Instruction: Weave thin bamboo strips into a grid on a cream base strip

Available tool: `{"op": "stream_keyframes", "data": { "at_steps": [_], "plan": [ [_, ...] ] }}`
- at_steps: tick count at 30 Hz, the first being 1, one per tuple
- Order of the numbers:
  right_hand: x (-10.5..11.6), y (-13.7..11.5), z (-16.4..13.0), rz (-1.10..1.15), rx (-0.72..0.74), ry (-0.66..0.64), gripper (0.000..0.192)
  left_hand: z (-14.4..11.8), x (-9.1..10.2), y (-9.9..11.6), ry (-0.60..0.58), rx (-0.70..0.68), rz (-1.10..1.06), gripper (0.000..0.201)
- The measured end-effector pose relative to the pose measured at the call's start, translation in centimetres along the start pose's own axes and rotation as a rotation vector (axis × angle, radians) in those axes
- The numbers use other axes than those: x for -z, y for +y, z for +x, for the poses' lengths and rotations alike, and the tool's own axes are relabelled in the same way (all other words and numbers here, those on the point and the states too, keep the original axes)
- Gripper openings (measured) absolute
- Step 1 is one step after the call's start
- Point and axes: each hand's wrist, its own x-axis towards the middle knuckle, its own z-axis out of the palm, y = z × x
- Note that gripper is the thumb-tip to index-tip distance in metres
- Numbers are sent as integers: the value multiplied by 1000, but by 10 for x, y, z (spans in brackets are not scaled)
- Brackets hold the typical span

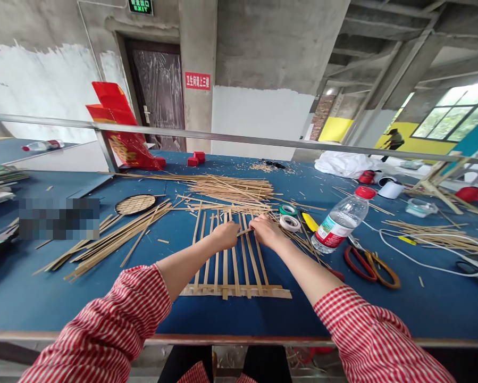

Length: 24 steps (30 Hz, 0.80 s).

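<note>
Take blue tabletop as clock face, with 12 at far edge. See loose thin strips heaped at 12, bordering the work. See lengthwise strips spaced out at centre, pointing toward 12, crossing pale crosspiece near 6. Left hand at 9, right hand at 3, short cross strip between, pinched apparently by fingers of both, with left-side contact partly hidden. Probably best: hold cross strip level, parallel to crosspiece; pull evenly from both sides; keep gaps between lengthwise strips equal; press flat, no hard bending, given likely splitting.
</note>
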Motion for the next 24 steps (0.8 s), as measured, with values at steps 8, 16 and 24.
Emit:
{"op": "stream_keyframes", "data": {
  "at_steps": [8, 16, 24],
  "plan": [
    [5, 6, 4, 179, -132, 186, 19, 7, -11, 9, -30, 77, -2, 28],
    [24, 10, -1, 341, -413, 152, 36, 1, -15, -13, 39, 59, -236, 26],
    [-1, -40, 27, 309, -478, -315, 19, 3, -19, -23, 37, 90, -464, 26]
  ]
}}
